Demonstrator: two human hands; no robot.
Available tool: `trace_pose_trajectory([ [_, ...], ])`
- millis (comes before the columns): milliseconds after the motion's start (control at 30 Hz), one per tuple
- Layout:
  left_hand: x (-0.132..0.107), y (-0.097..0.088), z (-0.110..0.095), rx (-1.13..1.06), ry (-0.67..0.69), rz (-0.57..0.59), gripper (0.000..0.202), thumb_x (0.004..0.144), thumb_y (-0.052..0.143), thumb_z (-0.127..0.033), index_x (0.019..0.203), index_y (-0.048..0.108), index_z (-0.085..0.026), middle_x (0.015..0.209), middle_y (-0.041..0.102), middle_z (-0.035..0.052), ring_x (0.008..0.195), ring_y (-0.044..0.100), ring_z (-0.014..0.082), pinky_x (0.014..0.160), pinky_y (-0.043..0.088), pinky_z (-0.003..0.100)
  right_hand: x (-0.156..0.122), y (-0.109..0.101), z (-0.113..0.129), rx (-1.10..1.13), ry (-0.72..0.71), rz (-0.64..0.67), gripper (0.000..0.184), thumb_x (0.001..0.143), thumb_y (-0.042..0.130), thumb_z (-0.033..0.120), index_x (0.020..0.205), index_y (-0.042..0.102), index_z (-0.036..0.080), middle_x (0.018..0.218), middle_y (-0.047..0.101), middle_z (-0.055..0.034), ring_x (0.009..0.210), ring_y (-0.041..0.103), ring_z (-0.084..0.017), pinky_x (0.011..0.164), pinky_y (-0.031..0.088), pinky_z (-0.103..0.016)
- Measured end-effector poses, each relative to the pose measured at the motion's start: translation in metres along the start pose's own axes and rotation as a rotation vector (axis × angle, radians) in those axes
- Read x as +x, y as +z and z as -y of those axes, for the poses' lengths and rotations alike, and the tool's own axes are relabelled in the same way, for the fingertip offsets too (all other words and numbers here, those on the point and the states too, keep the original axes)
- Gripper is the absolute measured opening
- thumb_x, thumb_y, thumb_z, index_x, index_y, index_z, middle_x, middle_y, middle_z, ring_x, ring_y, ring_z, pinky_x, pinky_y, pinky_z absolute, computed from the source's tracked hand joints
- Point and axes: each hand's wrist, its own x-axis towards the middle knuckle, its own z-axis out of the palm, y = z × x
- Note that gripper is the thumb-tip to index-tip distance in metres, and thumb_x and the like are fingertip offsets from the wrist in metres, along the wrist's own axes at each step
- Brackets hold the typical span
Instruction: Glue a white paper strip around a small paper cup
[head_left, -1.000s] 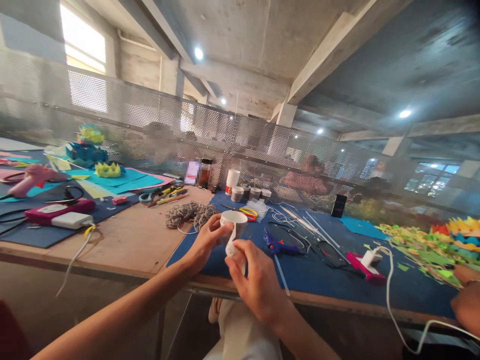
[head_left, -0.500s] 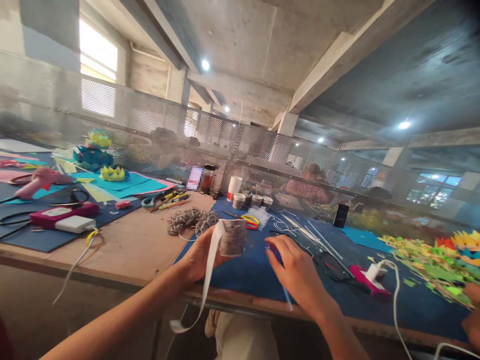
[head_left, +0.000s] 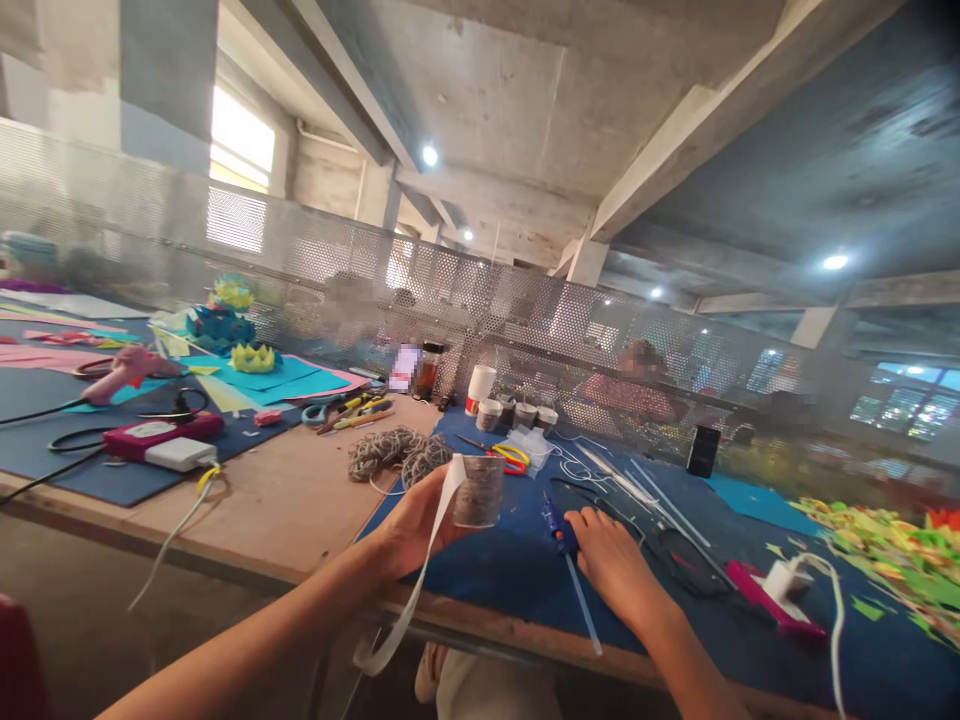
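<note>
My left hand (head_left: 420, 525) is closed around a small cup (head_left: 480, 492) covered in grey-brown cord. A white ribbon (head_left: 437, 545) runs from the cup's rim and hangs past the table's front edge. To the right, my right hand (head_left: 609, 560) has its fingers curled over the handle of a blue hot glue gun (head_left: 556, 527), whose nozzle points away from me. A clear glue stick (head_left: 585, 605) sticks out of the gun's back toward me. Behind the cup lie grey cord bundles (head_left: 390, 452) and yellow-and-red-handled scissors (head_left: 514, 460).
Several small cups (head_left: 525, 415) and a taller white cup (head_left: 481, 385) stand at the back. A pink glue gun (head_left: 127, 372) and a power strip (head_left: 161, 440) lie left. Another power strip (head_left: 772, 600) and paper scraps (head_left: 870, 545) lie right. A mesh panel (head_left: 450, 300) borders the table.
My right hand and the blue glue gun have lowered onto the blue mat, and more of the gun shows. The left hand still holds the cup. The view has turned slightly left.
</note>
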Motion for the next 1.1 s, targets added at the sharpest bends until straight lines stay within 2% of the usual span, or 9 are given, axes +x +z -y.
trace_pose_trajectory([
  [133, 0.002, 0.001, -0.005, 0.023, -0.014, 0.026, 0.034, 0.096, 0.059, -0.038, 0.114, 0.073, -0.013, 0.108, 0.078, 0.0134, 0.093, 0.074, 0.0267, 0.087, 0.059, 0.040, 0.008, 0.014, -0.008, 0.062, 0.011, 0.000, 0.053, 0.080, 0.055, -0.003, 0.130, 0.062, 0.015, 0.116, 0.066, -0.0134, 0.106, 0.066, -0.030, 0.090, 0.050, -0.039],
  [267, 0.008, 0.005, -0.020, 0.071, -0.062, 0.121, 0.043, 0.095, 0.058, -0.044, 0.122, 0.072, -0.012, 0.113, 0.077, 0.0160, 0.103, 0.073, 0.0305, 0.090, 0.057, 0.041, 0.009, 0.032, -0.018, 0.138, -0.034, -0.121, 0.062, 0.075, 0.054, -0.004, 0.133, 0.061, 0.017, 0.115, 0.064, -0.0118, 0.106, 0.065, -0.027, 0.092, 0.049, -0.036],
  [400, 0.023, 0.010, -0.037, 0.110, -0.057, 0.250, 0.045, 0.094, 0.060, -0.044, 0.123, 0.071, -0.011, 0.114, 0.077, 0.0163, 0.106, 0.072, 0.0307, 0.092, 0.054, 0.039, 0.007, 0.039, -0.027, 0.175, -0.090, -0.153, 0.054, 0.082, 0.055, 0.004, 0.133, 0.063, 0.020, 0.112, 0.064, -0.0107, 0.099, 0.067, -0.026, 0.088, 0.049, -0.038],
  [567, 0.052, 0.012, -0.048, 0.073, -0.100, 0.346, 0.043, 0.090, 0.067, -0.042, 0.120, 0.071, -0.010, 0.110, 0.078, 0.0148, 0.097, 0.073, 0.0289, 0.094, 0.050, 0.042, 0.004, 0.040, -0.033, 0.148, -0.138, -0.206, 0.047, 0.089, 0.056, 0.009, 0.131, 0.066, 0.027, 0.101, 0.068, -0.0072, 0.095, 0.069, -0.025, 0.101, 0.043, -0.049],
  [733, 0.075, 0.005, -0.049, 0.038, -0.127, 0.398, 0.037, 0.088, 0.071, -0.037, 0.113, 0.073, -0.011, 0.104, 0.079, 0.0136, 0.092, 0.073, 0.0268, 0.091, 0.051, 0.040, 0.000, 0.048, -0.029, 0.189, -0.146, -0.310, 0.048, 0.085, 0.059, 0.007, 0.131, 0.065, 0.022, 0.099, 0.065, -0.0071, 0.089, 0.069, -0.025, 0.086, 0.055, -0.040],
  [833, 0.081, -0.004, -0.045, 0.034, -0.129, 0.410, 0.041, 0.089, 0.070, -0.038, 0.118, 0.071, -0.009, 0.109, 0.078, 0.0144, 0.098, 0.072, 0.0276, 0.095, 0.050, 0.041, -0.006, 0.051, -0.027, 0.314, -0.116, -0.377, 0.050, 0.086, 0.057, 0.006, 0.133, 0.061, 0.022, 0.106, 0.062, -0.0080, 0.095, 0.069, -0.025, 0.086, 0.056, -0.039],
  [900, 0.082, -0.011, -0.042, 0.045, -0.137, 0.423, 0.044, 0.089, 0.070, -0.040, 0.120, 0.071, -0.009, 0.111, 0.077, 0.0151, 0.100, 0.072, 0.0279, 0.095, 0.050, 0.040, -0.009, 0.050, -0.026, 0.457, -0.113, -0.378, 0.042, 0.091, 0.054, 0.011, 0.130, 0.062, 0.024, 0.107, 0.062, -0.0078, 0.095, 0.069, -0.024, 0.084, 0.057, -0.037],
  [1000, 0.083, -0.017, -0.039, 0.075, -0.159, 0.432, 0.045, 0.090, 0.069, -0.041, 0.121, 0.070, -0.009, 0.114, 0.077, 0.0163, 0.102, 0.072, 0.0290, 0.095, 0.050, 0.040, -0.007, 0.043, -0.021, 0.706, -0.078, -0.467, 0.024, 0.098, 0.051, 0.021, 0.114, 0.069, 0.022, 0.099, 0.064, -0.0067, 0.086, 0.071, -0.021, 0.077, 0.058, -0.033],
  [1100, 0.085, -0.020, -0.038, 0.099, -0.167, 0.415, 0.047, 0.092, 0.065, -0.043, 0.124, 0.069, -0.009, 0.117, 0.076, 0.0169, 0.104, 0.071, 0.0301, 0.095, 0.049, 0.041, 0.005, 0.028, -0.007, 0.965, 0.013, -0.538, 0.018, 0.097, 0.059, 0.036, 0.096, 0.069, 0.021, 0.081, 0.066, -0.0033, 0.071, 0.069, -0.020, 0.070, 0.058, -0.031],
])
